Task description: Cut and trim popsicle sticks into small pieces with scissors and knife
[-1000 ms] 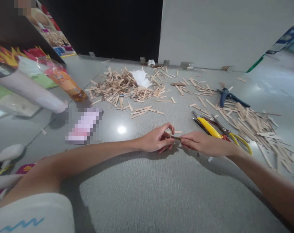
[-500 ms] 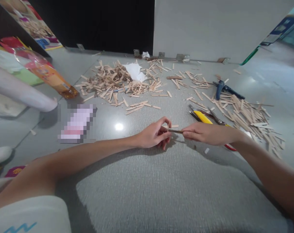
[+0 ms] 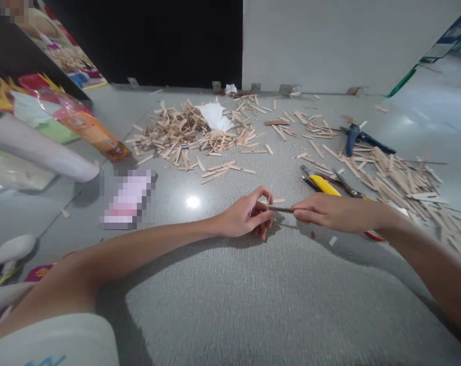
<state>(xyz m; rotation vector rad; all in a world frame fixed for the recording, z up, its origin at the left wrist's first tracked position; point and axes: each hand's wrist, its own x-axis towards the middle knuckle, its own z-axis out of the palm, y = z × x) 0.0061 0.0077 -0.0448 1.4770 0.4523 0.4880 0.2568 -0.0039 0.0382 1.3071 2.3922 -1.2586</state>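
Near the middle of the floor, my left hand (image 3: 243, 216) pinches a small piece of wooden stick (image 3: 269, 199) upright between thumb and fingers. My right hand (image 3: 329, 212) grips a thin, dark, file-like tool (image 3: 282, 209) and points it left. The far end of that tool meets the wooden piece at my left fingertips; the exact contact is too small to make out. Just behind the tool, a loose stick piece (image 3: 278, 201) lies flat. Beyond my right hand lie a yellow-handled cutter (image 3: 325, 185) and a pair of pliers with dark jaws (image 3: 346, 184), partly hidden by the hand.
A heap of broken wooden sticks (image 3: 177, 127) with white paper (image 3: 216, 117) lies at the back. More sticks (image 3: 401, 178) and a dark blue clamp-like tool (image 3: 352, 138) are at the right. Leftward are a pixelated phone-shaped object (image 3: 128, 198), an orange drink bottle (image 3: 89, 129) and a white tube (image 3: 43, 145).
The whole view has shifted slightly, so things sit a little further right and lower. Both hands keep the same grip and nearly the same pose.
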